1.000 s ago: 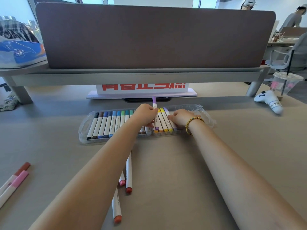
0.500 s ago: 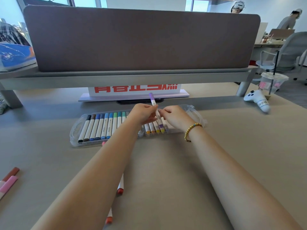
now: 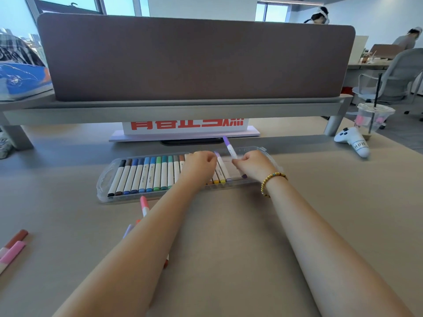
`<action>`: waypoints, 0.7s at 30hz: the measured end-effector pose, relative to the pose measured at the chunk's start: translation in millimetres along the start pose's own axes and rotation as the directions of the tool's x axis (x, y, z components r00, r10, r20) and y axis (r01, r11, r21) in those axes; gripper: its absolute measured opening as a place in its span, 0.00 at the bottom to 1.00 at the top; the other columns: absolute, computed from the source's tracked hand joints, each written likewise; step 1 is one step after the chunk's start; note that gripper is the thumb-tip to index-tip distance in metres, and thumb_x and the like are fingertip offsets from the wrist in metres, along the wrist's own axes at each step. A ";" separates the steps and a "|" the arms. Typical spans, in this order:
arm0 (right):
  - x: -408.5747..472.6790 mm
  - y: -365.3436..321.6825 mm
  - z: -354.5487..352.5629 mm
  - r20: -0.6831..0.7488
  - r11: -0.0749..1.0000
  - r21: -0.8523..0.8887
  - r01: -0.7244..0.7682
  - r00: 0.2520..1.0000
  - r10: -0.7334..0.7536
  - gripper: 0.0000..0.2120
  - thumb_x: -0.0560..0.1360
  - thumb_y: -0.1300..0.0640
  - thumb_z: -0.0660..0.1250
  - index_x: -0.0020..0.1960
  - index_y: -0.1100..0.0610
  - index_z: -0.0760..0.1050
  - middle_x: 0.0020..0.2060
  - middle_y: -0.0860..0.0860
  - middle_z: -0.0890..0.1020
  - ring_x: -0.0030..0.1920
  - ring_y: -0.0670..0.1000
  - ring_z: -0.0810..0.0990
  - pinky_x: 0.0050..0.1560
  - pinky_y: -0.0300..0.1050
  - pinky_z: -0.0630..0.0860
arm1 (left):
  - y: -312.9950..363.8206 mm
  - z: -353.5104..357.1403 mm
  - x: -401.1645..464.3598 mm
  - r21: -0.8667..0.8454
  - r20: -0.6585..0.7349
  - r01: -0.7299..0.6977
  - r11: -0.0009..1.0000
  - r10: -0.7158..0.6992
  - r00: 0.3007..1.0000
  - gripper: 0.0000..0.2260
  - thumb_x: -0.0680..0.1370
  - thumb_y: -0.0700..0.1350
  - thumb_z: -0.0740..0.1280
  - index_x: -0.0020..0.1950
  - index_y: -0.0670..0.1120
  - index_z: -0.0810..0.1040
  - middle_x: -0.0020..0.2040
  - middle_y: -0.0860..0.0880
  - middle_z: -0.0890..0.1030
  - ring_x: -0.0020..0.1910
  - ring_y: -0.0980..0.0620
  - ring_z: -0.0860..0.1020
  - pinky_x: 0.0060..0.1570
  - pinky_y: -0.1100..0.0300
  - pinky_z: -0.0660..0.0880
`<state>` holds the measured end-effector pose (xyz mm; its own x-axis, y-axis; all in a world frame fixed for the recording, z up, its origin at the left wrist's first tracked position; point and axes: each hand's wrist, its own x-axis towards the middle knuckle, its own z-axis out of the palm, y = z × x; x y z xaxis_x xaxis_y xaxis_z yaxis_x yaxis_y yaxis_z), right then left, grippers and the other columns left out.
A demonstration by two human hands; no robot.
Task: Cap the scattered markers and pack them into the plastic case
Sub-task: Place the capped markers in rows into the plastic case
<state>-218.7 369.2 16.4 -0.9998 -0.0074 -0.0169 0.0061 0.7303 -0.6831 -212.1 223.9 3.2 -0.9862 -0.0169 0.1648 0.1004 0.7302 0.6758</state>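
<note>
A clear plastic case (image 3: 103,184) lies across the desk with a row of capped markers (image 3: 146,175) in it. My right hand (image 3: 254,165) grips a purple-capped marker (image 3: 229,148), tilted over the case's right part, its top pointing up and away. My left hand (image 3: 201,165) rests with curled fingers over the middle of the row, its fingertips at the top of a lilac marker (image 3: 221,167) lying in the case; whether it pinches that marker is hidden. Loose markers lie near me: a pink one (image 3: 144,205) partly under my left forearm, a brown one (image 3: 17,238) and a pink one (image 3: 12,253) at far left.
A raised shelf with a brown divider panel (image 3: 194,60) spans the back, with a red-lettered sign (image 3: 185,126) beneath it. A white game controller (image 3: 352,140) and a plastic drink cup with a straw (image 3: 372,120) stand at the right. A blue bag (image 3: 20,81) sits at the back left.
The purple marker passed from my left hand to my right hand and moved right over the case. My left hand came off it and settled on the row of markers.
</note>
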 end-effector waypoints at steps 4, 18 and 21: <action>9.1 2.0 9.1 -0.025 0.981 -0.192 -0.037 0.999 0.033 0.15 0.77 0.46 0.61 0.48 0.58 0.75 0.37 0.53 0.77 0.36 0.51 0.74 0.30 0.39 0.63 | -11.9 9.4 1.1 0.403 0.133 -0.149 0.903 0.104 0.986 0.17 0.82 0.49 0.53 0.71 0.51 0.69 0.72 0.49 0.68 0.70 0.45 0.64 0.67 0.50 0.63; 22.2 0.7 33.0 -0.120 0.869 -0.494 0.014 0.989 -0.084 0.24 0.81 0.42 0.50 0.53 0.56 0.79 0.47 0.54 0.81 0.51 0.56 0.77 0.59 0.51 0.66 | -19.8 14.1 12.2 0.502 0.295 -0.228 0.834 0.082 0.952 0.20 0.83 0.52 0.48 0.75 0.54 0.59 0.76 0.49 0.60 0.75 0.46 0.56 0.73 0.47 0.54; 20.4 -1.4 30.0 -0.124 0.823 -0.567 0.026 0.985 -0.117 0.21 0.81 0.43 0.50 0.57 0.55 0.75 0.53 0.54 0.81 0.56 0.57 0.76 0.62 0.52 0.64 | -22.1 13.5 12.7 0.502 0.306 -0.242 0.830 0.091 0.948 0.21 0.83 0.52 0.47 0.76 0.54 0.58 0.76 0.49 0.59 0.75 0.47 0.55 0.73 0.47 0.54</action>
<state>-238.6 347.6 -4.9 -0.9881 -0.0081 0.1539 -0.0313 0.9884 -0.1489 -228.6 216.8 -19.3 -0.9657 0.2598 -0.0018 0.2561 0.9532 0.1606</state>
